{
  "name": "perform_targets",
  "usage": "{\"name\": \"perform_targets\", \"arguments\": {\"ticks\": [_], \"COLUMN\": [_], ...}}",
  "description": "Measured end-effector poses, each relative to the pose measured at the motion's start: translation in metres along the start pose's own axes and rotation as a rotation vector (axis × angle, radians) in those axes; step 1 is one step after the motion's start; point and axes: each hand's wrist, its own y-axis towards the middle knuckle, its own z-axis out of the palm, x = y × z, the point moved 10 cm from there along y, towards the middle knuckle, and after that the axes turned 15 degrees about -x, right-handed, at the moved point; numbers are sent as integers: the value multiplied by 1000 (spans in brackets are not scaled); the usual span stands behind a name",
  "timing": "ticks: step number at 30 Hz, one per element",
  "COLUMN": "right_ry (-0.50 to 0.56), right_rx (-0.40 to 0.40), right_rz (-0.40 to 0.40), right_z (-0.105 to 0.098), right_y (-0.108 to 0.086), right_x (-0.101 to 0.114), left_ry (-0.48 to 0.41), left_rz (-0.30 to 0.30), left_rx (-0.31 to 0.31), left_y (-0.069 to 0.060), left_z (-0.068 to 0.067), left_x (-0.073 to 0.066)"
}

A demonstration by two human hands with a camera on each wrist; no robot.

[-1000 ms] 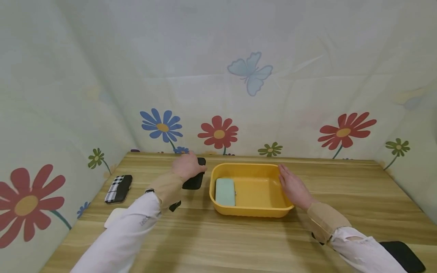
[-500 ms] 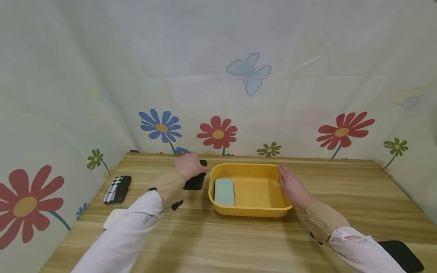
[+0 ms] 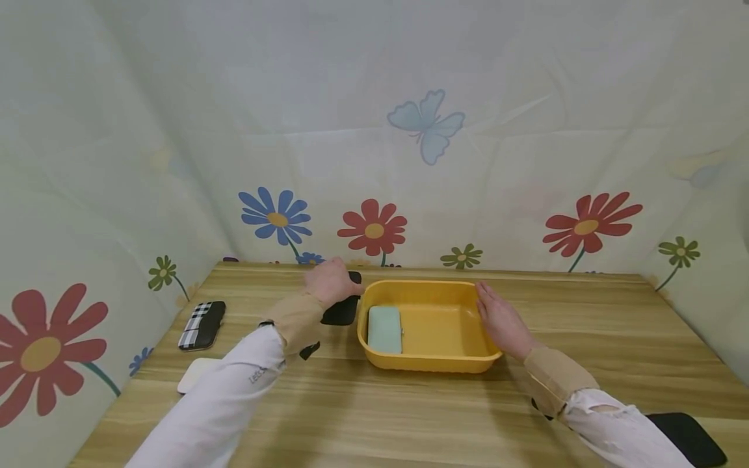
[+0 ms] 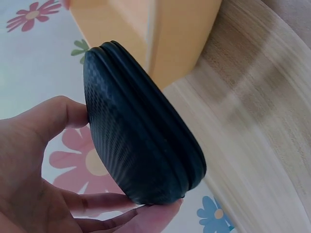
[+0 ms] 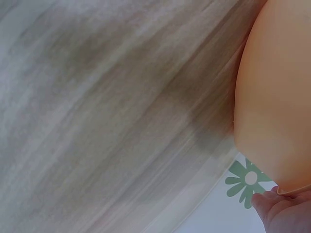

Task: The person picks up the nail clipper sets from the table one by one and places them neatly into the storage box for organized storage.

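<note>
In the head view my left hand (image 3: 333,283) holds a small black hard case (image 3: 339,312) just left of the yellow bin (image 3: 430,363). The left wrist view shows the rounded, ribbed-edged case (image 4: 129,131), its surface finely textured, between thumb and fingers. The bin's wall stands close behind it there. My right hand (image 3: 506,322) lies with straight fingers against the bin's right side. Seen from the right wrist, its fingertips (image 5: 272,201) are at the bin's rim. A mint-green case (image 3: 384,329) with a small clasp lies inside the bin's left end.
On the wooden table (image 3: 386,416), a black case with a plaid panel (image 3: 201,325) lies at the left. A white item (image 3: 196,372) is partly hidden by the left sleeve. Another black object (image 3: 687,439) lies by the right sleeve. A flower-printed sheet (image 3: 497,182) stands behind.
My left hand has shifted slightly right with the black case, nearer to the bin. The right hand and the bin look unmoved.
</note>
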Motion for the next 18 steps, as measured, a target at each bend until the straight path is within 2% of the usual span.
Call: {"name": "perform_targets", "arguments": {"ticks": [11,18], "right_ry": [5,3], "right_rx": [19,16], "right_rz": [16,17], "right_z": [2,2], "right_y": [-1,-1], "right_x": [-1,-1], "left_ry": [-9,-22], "left_rz": [16,1], "left_rx": [-21,-22], "left_y": [-4,-6], "left_z": [-2,-3], "left_x": [-13,-18]}}
